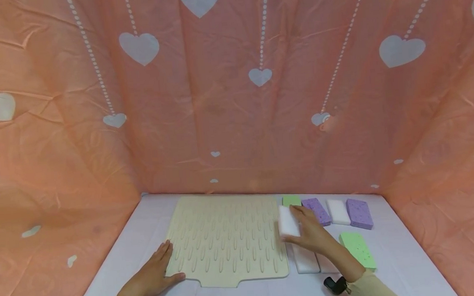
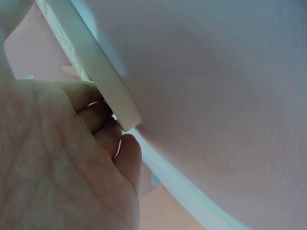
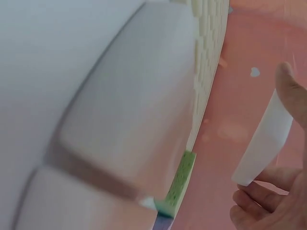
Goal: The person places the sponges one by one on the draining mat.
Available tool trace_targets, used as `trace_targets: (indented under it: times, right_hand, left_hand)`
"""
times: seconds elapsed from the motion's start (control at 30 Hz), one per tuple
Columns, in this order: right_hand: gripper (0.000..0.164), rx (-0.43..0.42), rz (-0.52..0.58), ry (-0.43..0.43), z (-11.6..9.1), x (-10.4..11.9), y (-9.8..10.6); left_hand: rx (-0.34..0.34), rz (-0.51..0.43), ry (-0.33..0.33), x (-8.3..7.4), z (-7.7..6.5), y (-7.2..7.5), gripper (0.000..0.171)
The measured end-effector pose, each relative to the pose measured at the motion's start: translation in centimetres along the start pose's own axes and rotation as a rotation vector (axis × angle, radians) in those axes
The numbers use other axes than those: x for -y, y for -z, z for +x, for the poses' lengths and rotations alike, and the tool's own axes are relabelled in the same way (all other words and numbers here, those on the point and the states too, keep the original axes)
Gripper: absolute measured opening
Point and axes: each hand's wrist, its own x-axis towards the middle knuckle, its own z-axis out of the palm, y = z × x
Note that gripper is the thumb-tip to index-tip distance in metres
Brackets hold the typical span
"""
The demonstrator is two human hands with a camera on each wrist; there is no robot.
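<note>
My left hand [image 1: 152,271] reaches forward, its fingers [image 1: 164,249] lightly bent and thumb [image 1: 175,278] spread sideways. My right hand [image 1: 312,233] is raised in a grip, thumb opposing fingers, forearm [image 1: 344,259] slanting in from the lower right.

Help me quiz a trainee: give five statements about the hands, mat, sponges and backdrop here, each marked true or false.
1. The right hand holds a white block. True.
2. The left hand touches the cream mat. True.
3. The cream mat's surface is plain. False: it is visibly patterned.
4. Both purple sponges lie left of the cream mat. False: they lie to its right.
5. The orange backdrop has pale hearts on it. True.
</note>
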Motion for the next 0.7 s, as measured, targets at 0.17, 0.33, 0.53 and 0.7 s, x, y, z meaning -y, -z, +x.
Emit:
trace_targets:
  times: [0.17, 0.33, 0.53, 0.7]
  right_hand:
    - [0.107, 0.002, 0.005, 0.013, 0.8, 0.8, -0.9]
    - [0.108, 0.021, 0.039, 0.02, 1.6, 1.7, -1.7]
    - [0.109, 0.026, 0.035, 0.008, 2.7, 3.0, -2.3]
    - [0.109, 0.025, 0.068, 0.018, 3.7, 3.9, -3.0]
  left_hand:
    - [0.003, -0.006, 0.002, 0.1, 0.0, -0.1, 0.116]
    - [0.0, -0.001, 0.015, 0.3, -0.1, -0.2, 0.117]
    - [-0.007, -0.002, 0.008, 0.1, 0.0, -0.1, 0.116]
    - [-0.001, -0.013, 0.011, 0.1, 0.0, -0.1, 0.116]
